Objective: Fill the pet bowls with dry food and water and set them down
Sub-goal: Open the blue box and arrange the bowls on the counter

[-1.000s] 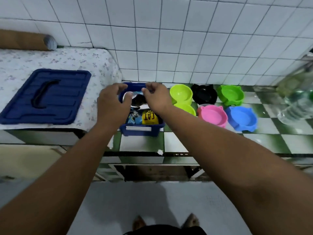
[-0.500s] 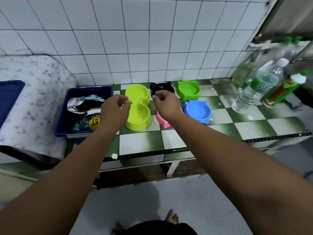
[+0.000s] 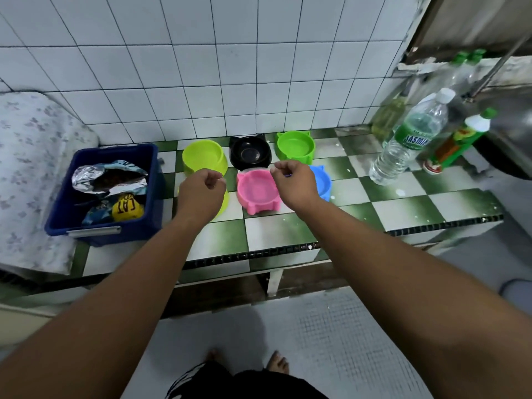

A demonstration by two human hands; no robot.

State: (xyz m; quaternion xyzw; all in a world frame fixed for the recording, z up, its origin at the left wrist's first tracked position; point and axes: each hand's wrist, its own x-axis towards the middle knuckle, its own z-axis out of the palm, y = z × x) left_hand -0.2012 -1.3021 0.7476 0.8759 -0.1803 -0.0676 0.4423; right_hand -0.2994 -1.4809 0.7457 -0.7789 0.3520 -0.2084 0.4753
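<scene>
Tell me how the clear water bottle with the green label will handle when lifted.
The water bottle seems well filled, so it is probably heavy for its size. Its thin clear plastic would likely give under a squeeze. Tall and narrow, it could tip if pushed high up.

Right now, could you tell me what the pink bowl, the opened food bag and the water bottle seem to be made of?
Pink bowl: likely moulded plastic, uniform colour, soft sheen. Food bag: seemingly foil-lined film, crinkled silver inside. Water bottle: probably thin clear plastic, see-through, ribbed walls.
</scene>
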